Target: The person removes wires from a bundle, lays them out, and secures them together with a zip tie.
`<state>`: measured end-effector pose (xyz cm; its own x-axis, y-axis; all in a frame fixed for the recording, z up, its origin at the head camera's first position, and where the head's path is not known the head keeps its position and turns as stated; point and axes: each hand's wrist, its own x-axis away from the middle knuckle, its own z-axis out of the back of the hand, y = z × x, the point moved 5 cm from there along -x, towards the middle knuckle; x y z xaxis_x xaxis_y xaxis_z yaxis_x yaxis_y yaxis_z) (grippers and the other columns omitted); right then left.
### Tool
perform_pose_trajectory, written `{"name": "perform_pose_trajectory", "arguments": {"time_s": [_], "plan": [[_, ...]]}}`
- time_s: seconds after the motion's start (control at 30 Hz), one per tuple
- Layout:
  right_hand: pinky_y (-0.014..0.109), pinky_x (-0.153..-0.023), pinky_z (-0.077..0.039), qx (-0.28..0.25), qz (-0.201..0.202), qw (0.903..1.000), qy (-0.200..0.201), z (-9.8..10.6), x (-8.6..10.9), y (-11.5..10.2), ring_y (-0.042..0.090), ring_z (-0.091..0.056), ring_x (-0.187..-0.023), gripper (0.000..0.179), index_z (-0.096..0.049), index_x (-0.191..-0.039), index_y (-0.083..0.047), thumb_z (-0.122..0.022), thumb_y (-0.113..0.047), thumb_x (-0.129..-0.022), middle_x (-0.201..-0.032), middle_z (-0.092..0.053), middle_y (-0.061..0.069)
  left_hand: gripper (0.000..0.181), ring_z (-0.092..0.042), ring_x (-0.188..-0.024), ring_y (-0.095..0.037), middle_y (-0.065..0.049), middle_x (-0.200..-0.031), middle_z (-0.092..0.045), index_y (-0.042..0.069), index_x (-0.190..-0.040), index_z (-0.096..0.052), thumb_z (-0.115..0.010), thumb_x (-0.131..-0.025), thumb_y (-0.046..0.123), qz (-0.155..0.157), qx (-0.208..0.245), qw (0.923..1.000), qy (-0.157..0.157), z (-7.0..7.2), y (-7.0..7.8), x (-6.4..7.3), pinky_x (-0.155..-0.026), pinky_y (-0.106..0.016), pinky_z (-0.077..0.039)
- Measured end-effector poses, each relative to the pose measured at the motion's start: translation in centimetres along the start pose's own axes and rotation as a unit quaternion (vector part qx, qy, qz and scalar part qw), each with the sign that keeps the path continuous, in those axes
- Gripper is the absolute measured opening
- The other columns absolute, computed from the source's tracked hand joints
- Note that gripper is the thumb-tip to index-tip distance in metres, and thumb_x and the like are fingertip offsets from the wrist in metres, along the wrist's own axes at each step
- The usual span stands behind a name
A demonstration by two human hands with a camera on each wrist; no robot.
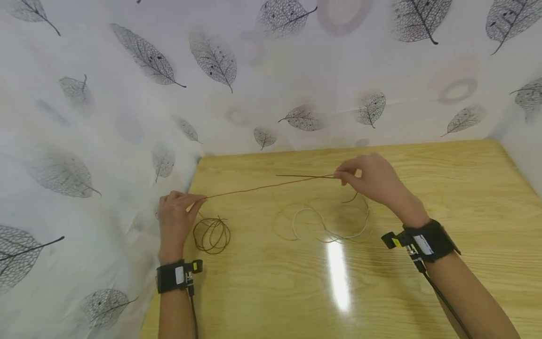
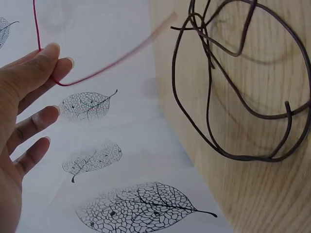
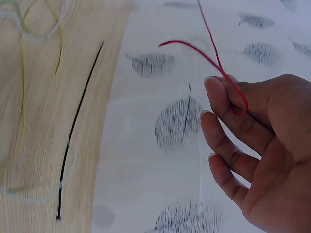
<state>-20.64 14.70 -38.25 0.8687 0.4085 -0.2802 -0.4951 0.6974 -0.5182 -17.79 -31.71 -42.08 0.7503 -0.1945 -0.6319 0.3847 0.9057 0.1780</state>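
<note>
A thin red cord stretches almost straight between the two hands, above the wooden table. Its left end is pinched between thumb and forefinger of my left hand, and a short tail hangs out past the fingers. My right hand pinches the other end, where the red cord bends back in a small loop at the fingertips. In both wrist views the remaining fingers are loosely bent. A loose coil of brown cord lies on the table just right of my left hand.
Loops of white cord and thin yellow cord lie on the table between the hands. A straight black cord lies near them. The wooden table meets a leaf-patterned white sheet at its back and left.
</note>
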Motion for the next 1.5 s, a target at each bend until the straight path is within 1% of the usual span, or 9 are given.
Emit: {"name": "perform_pose_trajectory", "arguments": {"time_s": [0.27,0.4,0.53,0.67,0.8,0.97,1.13,1.33,1.5], "plan": [[0.029,-0.048,-0.032,0.032,-0.086,0.9957,-0.014,2.7,4.2,4.5,0.010,-0.035,-0.042,0.016,-0.079,-0.105,-0.017,-0.068,-0.027,-0.101,-0.083,-0.074,-0.007,0.018,-0.062,-0.078,-0.029,-0.007,-0.085,-0.078,0.013,-0.094,-0.083,-0.091,-0.077,0.016,-0.040,0.032,0.9984,-0.024,-1.3,2.3,-0.9,-0.079,-0.050,-0.045],[0.028,-0.048,-0.031,0.055,-0.093,0.9941,-0.016,4.3,6.9,6.9,0.009,-0.034,-0.043,0.017,-0.079,-0.106,-0.013,-0.069,-0.026,-0.101,-0.082,-0.073,-0.006,0.019,-0.061,-0.075,-0.028,-0.004,-0.082,-0.078,0.013,-0.093,-0.083,-0.091,-0.076,0.016,-0.067,0.039,0.9960,-0.045,-2.5,3.7,-0.8,-0.076,-0.050,-0.046],[0.028,-0.049,-0.032,0.078,-0.110,0.9903,-0.033,5.3,9.9,9.7,0.007,-0.039,-0.048,0.016,-0.079,-0.107,-0.010,-0.071,-0.021,-0.099,-0.081,-0.072,-0.007,0.019,-0.058,-0.075,-0.022,0.002,-0.082,-0.077,0.015,-0.094,-0.084,-0.091,-0.076,0.015,-0.079,0.059,0.9909,-0.092,-4.1,5.4,-0.5,-0.078,-0.046,-0.047],[0.029,-0.052,-0.038,0.080,-0.142,0.9831,-0.082,5.2,12.5,12.4,0.010,-0.055,-0.061,0.018,-0.078,-0.111,-0.007,-0.070,-0.018,-0.099,-0.085,-0.074,-0.002,0.016,-0.057,-0.077,-0.018,0.005,-0.085,-0.077,0.018,-0.097,-0.083,-0.088,-0.081,0.018,-0.082,0.075,0.9816,-0.155,-5.7,7.5,0.0,-0.082,-0.041,-0.047],[0.038,-0.063,-0.050,0.077,-0.171,0.9743,-0.126,4.1,14.2,14.3,0.021,-0.064,-0.080,0.016,-0.078,-0.109,-0.009,-0.070,-0.015,-0.098,-0.096,-0.076,0.005,0.012,-0.053,-0.071,-0.013,0.007,-0.087,-0.076,0.020,-0.097,-0.083,-0.086,-0.085,0.019,-0.054,0.089,0.9687,-0.225,-7.3,9.1,0.6,-0.079,-0.037,-0.047],[0.047,-0.071,-0.053,0.058,-0.186,0.9719,-0.132,2.7,15.2,15.0,0.025,-0.066,-0.083,0.012,-0.079,-0.103,-0.010,-0.073,-0.013,-0.094,-0.095,-0.075,0.006,0.010,-0.052,-0.068,-0.008,0.009,-0.085,-0.074,0.021,-0.098,-0.083,-0.083,-0.088,0.020,-0.003,0.109,0.9513,-0.289,-9.1,10.2,1.6,-0.073,-0.033,-0.046],[0.042,-0.068,-0.053,0.051,-0.189,0.9725,-0.126,1.8,15.4,14.9,0.019,-0.066,-0.078,0.014,-0.078,-0.104,-0.008,-0.073,-0.015,-0.094,-0.090,-0.074,0.002,0.014,-0.060,-0.074,-0.006,0.010,-0.087,-0.075,0.021,-0.101,-0.081,-0.084,-0.088,0.022,0.015,0.124,0.9423,-0.310,-10.2,10.5,2.5,-0.072,-0.030,-0.051],[0.042,-0.068,-0.054,0.049,-0.174,0.9767,-0.115,1.3,15.3,14.3,0.019,-0.068,-0.079,0.017,-0.077,-0.104,-0.006,-0.075,-0.020,-0.094,-0.090,-0.074,0.002,0.022,-0.063,-0.079,-0.002,0.013,-0.088,-0.072,0.022,-0.109,-0.078,-0.082,-0.089,0.029,0.045,0.152,0.9252,-0.345,-11.1,10.5,3.1,-0.074,-0.027,-0.053],[0.040,-0.070,-0.053,0.045,-0.169,0.9799,-0.097,0.9,15.1,13.0,0.018,-0.066,-0.081,0.024,-0.076,-0.109,-0.005,-0.076,-0.023,-0.094,-0.090,-0.072,0.000,0.025,-0.063,-0.079,-0.002,0.014,-0.088,-0.071,0.022,-0.109,-0.078,-0.083,-0.088,0.033,0.049,0.155,0.9213,-0.353,-11.0,10.5,3.5,-0.075,-0.028,-0.053]]}}
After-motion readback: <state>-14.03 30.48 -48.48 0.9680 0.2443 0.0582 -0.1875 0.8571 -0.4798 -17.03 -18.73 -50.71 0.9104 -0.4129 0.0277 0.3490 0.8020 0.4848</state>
